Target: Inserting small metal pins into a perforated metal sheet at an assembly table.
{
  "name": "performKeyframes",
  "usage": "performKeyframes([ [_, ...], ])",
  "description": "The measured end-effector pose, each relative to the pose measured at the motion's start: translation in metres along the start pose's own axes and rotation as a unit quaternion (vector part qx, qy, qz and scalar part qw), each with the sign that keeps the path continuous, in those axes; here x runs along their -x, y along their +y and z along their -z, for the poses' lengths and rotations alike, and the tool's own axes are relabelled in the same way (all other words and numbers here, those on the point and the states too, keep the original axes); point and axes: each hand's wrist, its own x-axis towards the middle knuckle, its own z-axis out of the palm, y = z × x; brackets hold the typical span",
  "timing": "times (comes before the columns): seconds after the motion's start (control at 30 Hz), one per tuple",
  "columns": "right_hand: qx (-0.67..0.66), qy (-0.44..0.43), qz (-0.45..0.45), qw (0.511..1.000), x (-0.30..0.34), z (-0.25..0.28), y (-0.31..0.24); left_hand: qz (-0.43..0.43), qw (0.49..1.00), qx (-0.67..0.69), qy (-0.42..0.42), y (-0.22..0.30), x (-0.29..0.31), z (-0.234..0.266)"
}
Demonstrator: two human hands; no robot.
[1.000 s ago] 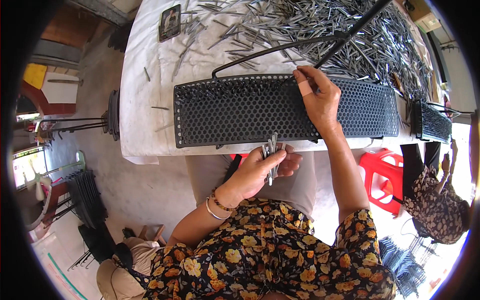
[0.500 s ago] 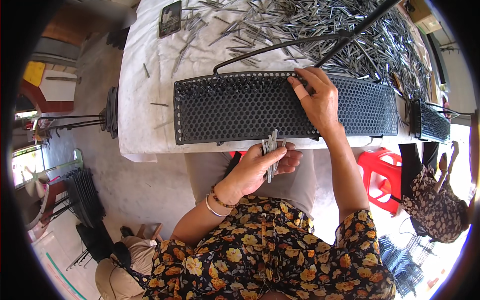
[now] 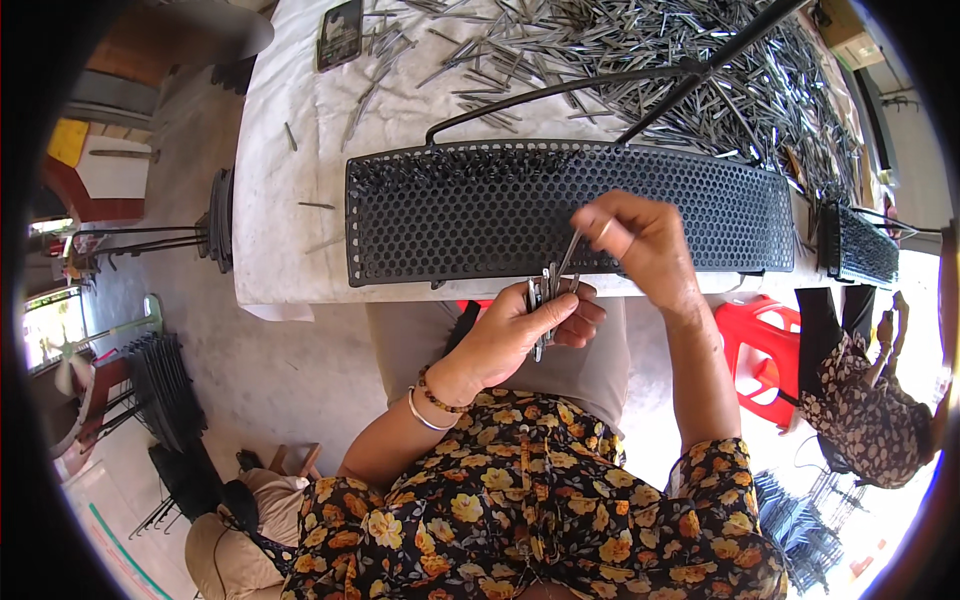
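My left hand [image 3: 535, 318] is closed round a small bundle of thin grey metal strips [image 3: 541, 300], just below the front edge of a black perforated rack [image 3: 480, 225]. Over the lower middle of that rack, my right hand [image 3: 645, 245] pinches one thin metal strip [image 3: 569, 250] between thumb and fingertips; its lower end is close to the bundle. Many dark strips [image 3: 450, 168] stand in the holes along the rack's far edge, on the left and middle part. A tape band wraps one finger of the right hand.
Loose metal strips [image 3: 650, 50] lie heaped on the white-covered table [image 3: 290, 200] behind the rack. A phone [image 3: 340, 35] rests at the far left. Black rods [image 3: 730, 50] rise from the rack. A red stool [image 3: 765, 360] and another person [image 3: 870, 410] are at the right.
My right hand has come back from the rack's far edge toward my left hand, and a strip now shows in its fingers. The left hand has stayed nearly in place.
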Motion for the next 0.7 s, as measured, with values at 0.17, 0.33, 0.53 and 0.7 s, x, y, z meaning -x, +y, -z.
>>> performKeyframes([
  [0.17, 0.083, 0.265, 0.095, 0.956, -0.026, 0.011, -0.001, 0.052, 0.996, 0.071, 0.012, -0.003, -0.005, -0.002],
  [0.33, 0.167, 0.276, 0.21, 0.923, -0.048, 0.008, 0.02, 0.033, 0.996, 0.071, 0.041, -0.013, -0.009, 0.004],
  [0.53, 0.294, 0.241, 0.259, 0.888, -0.048, 0.002, 0.033, 0.05, 0.996, 0.06, 0.036, -0.008, -0.004, 0.001],
  [0.7, 0.175, 0.124, 0.14, 0.967, -0.015, 0.006, 0.003, -0.013, 0.995, 0.083, 0.057, -0.002, 0.0, -0.004],
])
